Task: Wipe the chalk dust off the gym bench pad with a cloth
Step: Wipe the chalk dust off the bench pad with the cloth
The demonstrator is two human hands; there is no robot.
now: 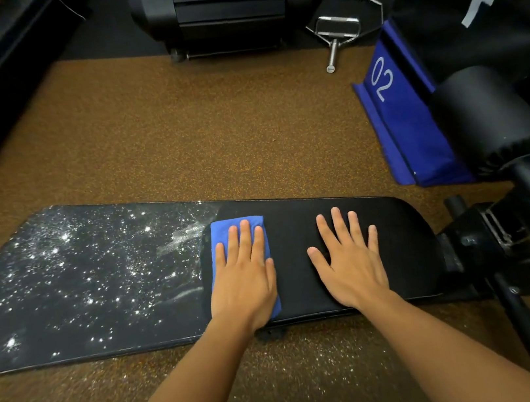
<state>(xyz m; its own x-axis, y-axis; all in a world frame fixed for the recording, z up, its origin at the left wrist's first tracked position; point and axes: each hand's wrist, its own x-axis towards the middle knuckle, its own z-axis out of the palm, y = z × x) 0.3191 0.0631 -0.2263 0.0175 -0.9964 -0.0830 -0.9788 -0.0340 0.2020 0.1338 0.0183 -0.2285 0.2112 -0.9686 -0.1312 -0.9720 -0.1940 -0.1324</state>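
Fingers flat: left hand (pixel 242 278) presses cloth (pixel 226 230) on pad (pixel 295 230), right hand (pixel 352 263) bare.

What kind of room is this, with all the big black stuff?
Most likely a gym. There's a padded bench dusted with chalk, a metal cable handle on the speckled rubber floor, and numbered pads.

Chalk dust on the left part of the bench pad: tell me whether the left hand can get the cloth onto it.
Probably yes. The left hand presses the blue cloth flat beside the chalk dust, with nothing between.
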